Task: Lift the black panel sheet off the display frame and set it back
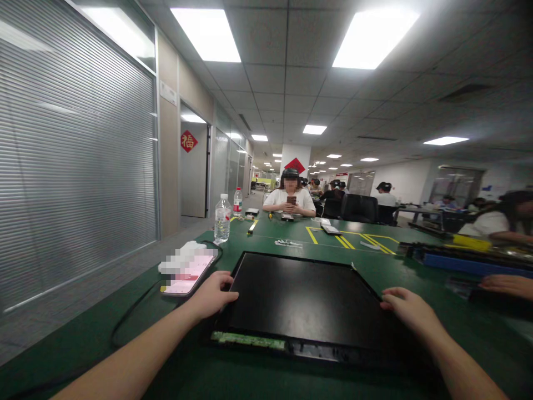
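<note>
A black flat screen panel (pixel 300 300) lies in front of me, its dark surface facing up. Along its near edge runs a strip of green circuit board (pixel 250 340). My left hand (pixel 214 294) grips the panel's left edge, thumb on top and the other fingers curled at the side. On the opposite edge, my right hand (pixel 410 311) is closed at the rim, with its fingertips partly hidden. Whether the panel is lifted or rests on the green table (pixel 166 344) I cannot tell.
Left of the panel lies a phone (pixel 194 280) with a cable, near a water bottle (pixel 222 219). A smaller bottle (pixel 237 203) stands behind. Across the table sits a person (pixel 289 197) with a phone. At right are blue-edged parts (pixel 458 265) and another person's hand (pixel 510 285).
</note>
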The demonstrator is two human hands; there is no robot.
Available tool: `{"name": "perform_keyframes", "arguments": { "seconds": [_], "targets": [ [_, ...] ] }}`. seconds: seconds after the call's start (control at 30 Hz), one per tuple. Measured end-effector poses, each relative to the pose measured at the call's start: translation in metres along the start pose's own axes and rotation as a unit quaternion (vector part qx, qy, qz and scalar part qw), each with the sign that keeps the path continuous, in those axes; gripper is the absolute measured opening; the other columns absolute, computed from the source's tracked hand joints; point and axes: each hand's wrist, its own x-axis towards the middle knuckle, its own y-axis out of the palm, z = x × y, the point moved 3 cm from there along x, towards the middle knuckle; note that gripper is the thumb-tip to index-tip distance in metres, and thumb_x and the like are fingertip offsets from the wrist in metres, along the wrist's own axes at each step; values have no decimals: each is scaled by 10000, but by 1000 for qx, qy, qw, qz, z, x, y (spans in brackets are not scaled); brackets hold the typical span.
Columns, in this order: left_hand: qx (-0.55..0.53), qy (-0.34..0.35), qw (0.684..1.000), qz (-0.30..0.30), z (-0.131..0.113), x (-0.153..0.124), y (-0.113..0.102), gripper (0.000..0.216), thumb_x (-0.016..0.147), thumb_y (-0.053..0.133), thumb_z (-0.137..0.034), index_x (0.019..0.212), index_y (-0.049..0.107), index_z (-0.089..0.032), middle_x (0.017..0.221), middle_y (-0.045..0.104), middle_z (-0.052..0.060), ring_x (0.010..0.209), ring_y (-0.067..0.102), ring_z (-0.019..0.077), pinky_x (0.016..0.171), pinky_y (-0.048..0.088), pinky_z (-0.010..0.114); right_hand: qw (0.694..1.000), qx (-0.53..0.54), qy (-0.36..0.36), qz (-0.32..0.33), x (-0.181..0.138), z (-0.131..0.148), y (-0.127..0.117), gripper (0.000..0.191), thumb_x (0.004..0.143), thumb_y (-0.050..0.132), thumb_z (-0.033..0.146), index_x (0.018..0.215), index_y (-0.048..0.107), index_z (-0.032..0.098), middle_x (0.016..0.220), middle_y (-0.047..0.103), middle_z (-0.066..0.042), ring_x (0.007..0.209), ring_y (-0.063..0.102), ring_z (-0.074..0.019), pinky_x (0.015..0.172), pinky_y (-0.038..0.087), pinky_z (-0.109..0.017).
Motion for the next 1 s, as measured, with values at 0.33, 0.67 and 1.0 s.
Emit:
{"name": "perform_keyframes", "arguments": {
  "seconds": [0.33, 0.67, 1.0],
  "targets": [
    [88, 5, 996, 18, -2, -1, 2, 338, 593, 601, -295, 880, 650, -124, 1273, 496, 143, 1212, 450, 253, 987, 366, 290, 1000, 15, -11, 0, 7, -8, 3, 298, 651, 511, 338, 880, 633, 191, 756, 725, -55, 817, 638, -241, 680, 415, -313],
    [114, 20, 993, 19, -4, -3, 2, 371, 615, 610, -282, 952, 624, -127, 1277, 499, 137, 1181, 478, 256, 994, 366, 327, 1000, 3, -12, 12, 5, -7, 3, 283, 681, 493, 332, 879, 638, 191, 767, 724, -44, 827, 635, -226, 693, 410, -303],
    [202, 132, 968, 72, -20, -15, -7, 511, 662, 625, -415, 1133, 577, -220, 1299, 467, 86, 1197, 451, 270, 1030, 334, 375, 999, -25, -30, -10, -2, 1, 3, 270, 678, 476, 335, 825, 662, 205, 760, 723, -32, 795, 633, -220, 655, 418, -293]
  ]
}}
